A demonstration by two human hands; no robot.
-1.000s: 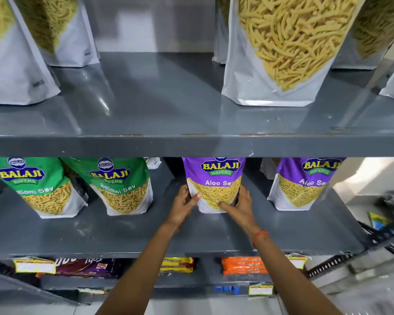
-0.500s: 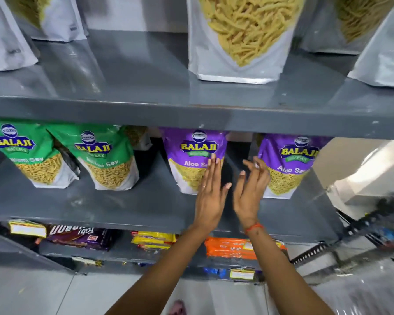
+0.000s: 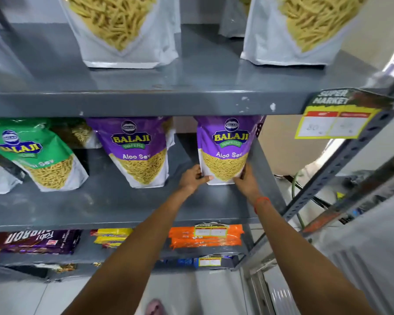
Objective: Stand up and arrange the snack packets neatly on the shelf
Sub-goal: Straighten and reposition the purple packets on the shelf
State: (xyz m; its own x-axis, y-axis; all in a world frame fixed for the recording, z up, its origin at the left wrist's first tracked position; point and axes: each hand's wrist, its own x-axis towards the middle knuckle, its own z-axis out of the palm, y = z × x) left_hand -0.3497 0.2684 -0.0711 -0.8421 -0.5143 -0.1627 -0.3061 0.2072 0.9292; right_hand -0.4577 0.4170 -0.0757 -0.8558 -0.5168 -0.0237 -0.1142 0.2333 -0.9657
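The rightmost purple packet point(image 3: 225, 151) is gripped at its bottom corners by both hands. The left hand point(image 3: 192, 179) is closed on the lower left corner, with the thumb laid across the front and the other fingers tucked behind. The right hand point(image 3: 246, 180) is pressed against the lower right corner; whether its fingers are wrapped behind cannot be told. A low grip on both corners seems chosen so that the flat base can be squared on the shelf point(image 3: 100, 208) and the printed front kept facing out.

The packet is stood upright at the right end of the middle shelf, close to the side panel. A second purple packet point(image 3: 138, 153) is stood to its left, apart from it by a clear gap, and a green packet point(image 3: 39, 155) is leaned further left, tilted rather than upright, so straightening is judged still owed there.

On the shelf above, two white packets point(image 3: 123, 30) are stood with their clear windows forward. A yellow price tag point(image 3: 334, 120) is hung at the right post. Flat packs are stacked on the shelves below.
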